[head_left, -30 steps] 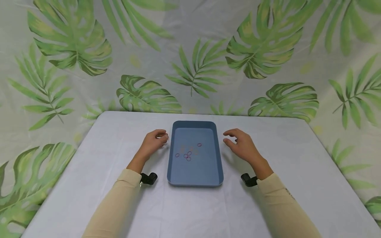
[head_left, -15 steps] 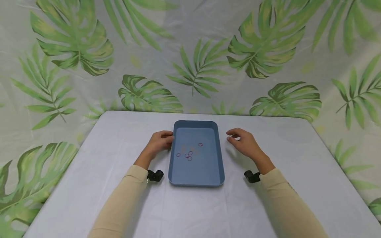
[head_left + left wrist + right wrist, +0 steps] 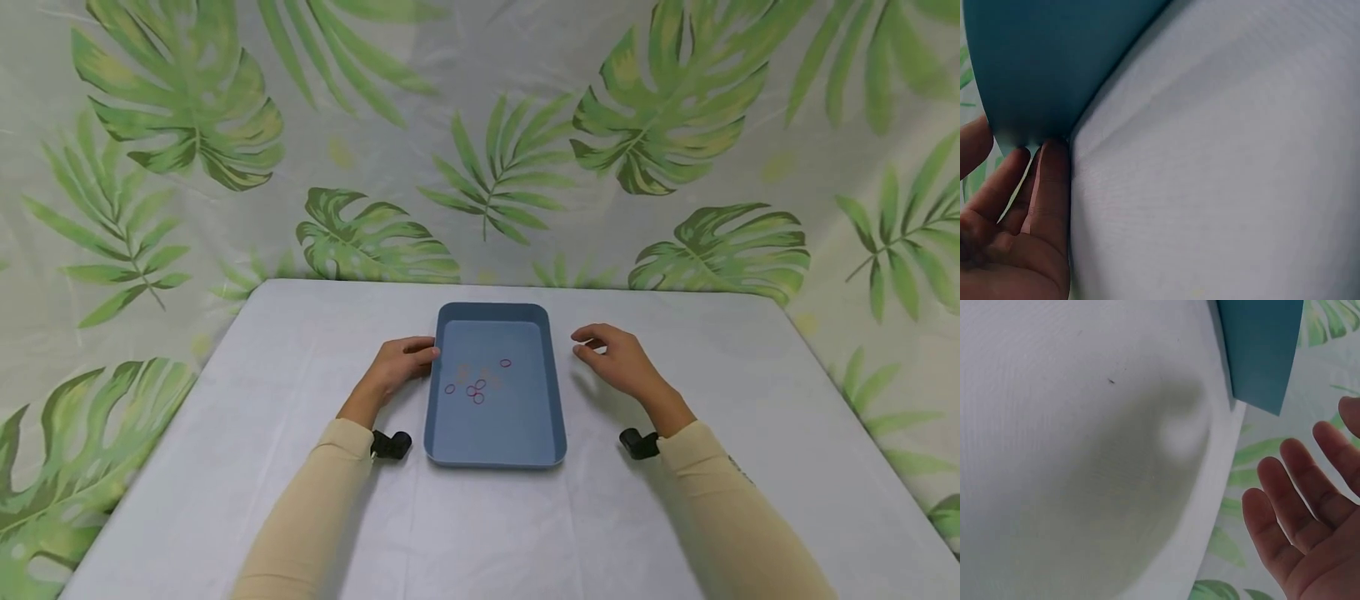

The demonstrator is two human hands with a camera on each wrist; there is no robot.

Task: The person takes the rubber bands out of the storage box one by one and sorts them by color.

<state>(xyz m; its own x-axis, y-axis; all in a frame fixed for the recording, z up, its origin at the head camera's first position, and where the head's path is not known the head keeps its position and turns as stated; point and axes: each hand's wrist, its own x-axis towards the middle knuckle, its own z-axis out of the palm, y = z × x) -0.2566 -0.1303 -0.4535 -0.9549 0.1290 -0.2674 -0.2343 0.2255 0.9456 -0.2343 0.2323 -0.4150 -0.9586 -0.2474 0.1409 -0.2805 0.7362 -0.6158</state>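
A blue rectangular tray lies on the white-covered table in the head view. Several small thin red rings are scattered on its floor, beside fainter tan marks or rings. My left hand is at the tray's left side. In the left wrist view, its nearly straight fingers touch the outer wall, with the thumb by the rim. My right hand hovers to the right of the tray, apart from it, holding nothing. Its fingers look relaxed and spread in the right wrist view.
The white cloth covers the table around the tray. Behind it hangs a curtain with green leaf prints. A black wrist camera sits on the left wrist and another black camera on the right.
My left hand has moved right, from beside the tray to touching its left wall. My right hand has drifted slightly right. The tray and rings look the same.
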